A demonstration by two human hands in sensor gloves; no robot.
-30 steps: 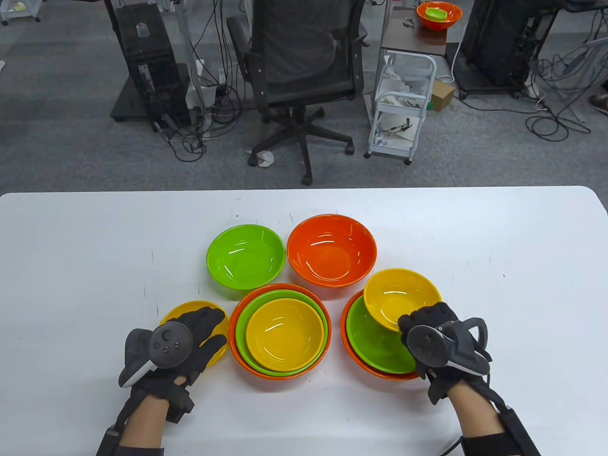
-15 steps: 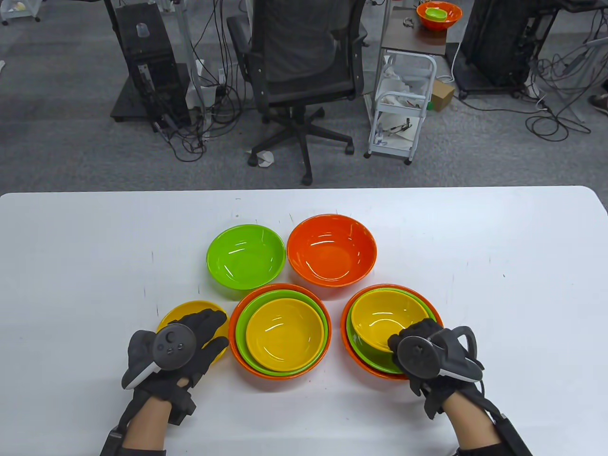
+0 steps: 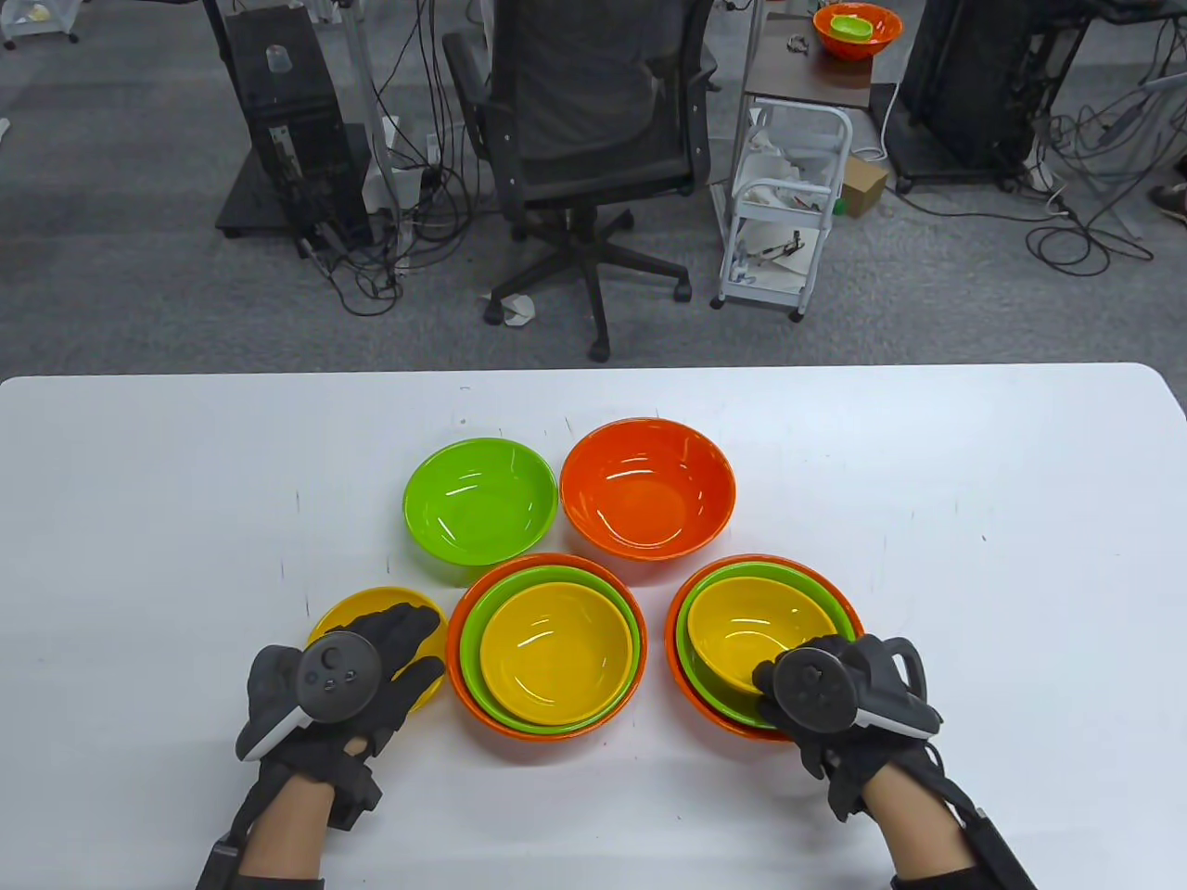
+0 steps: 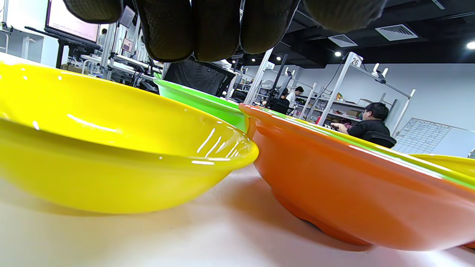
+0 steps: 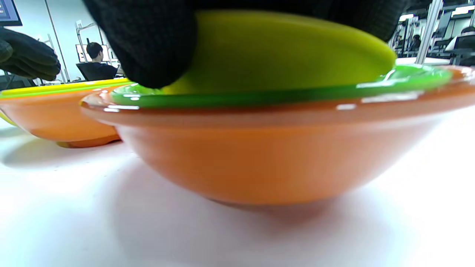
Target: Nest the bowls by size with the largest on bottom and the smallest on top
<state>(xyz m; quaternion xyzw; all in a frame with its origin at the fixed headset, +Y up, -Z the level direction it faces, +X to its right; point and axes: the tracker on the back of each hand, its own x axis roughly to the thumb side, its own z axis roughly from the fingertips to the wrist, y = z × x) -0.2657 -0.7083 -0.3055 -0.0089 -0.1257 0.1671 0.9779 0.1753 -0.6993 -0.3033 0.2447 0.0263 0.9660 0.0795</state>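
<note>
Yellow bowl (image 3: 753,630) has sunk lower into the stack; right hand (image 3: 839,691) apparently grips its rim.

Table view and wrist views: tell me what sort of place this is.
Probably a lab or shared workshop, not a home: an office chair and cabled equipment racks stand behind the white table, and numbered shelving with a seated worker shows beyond.

A white surface (image 3: 927,445) with rounded far corners carries six things directly. At the far middle a lone green bowl (image 3: 480,501) sits just left of a lone orange bowl (image 3: 647,489). Nearer, an orange bowl (image 3: 461,681) at the centre and another orange bowl (image 3: 680,681) to its right each hold nested bowls. At near left lies a yellow bowl (image 3: 357,607), just beside the centre stack.
</note>
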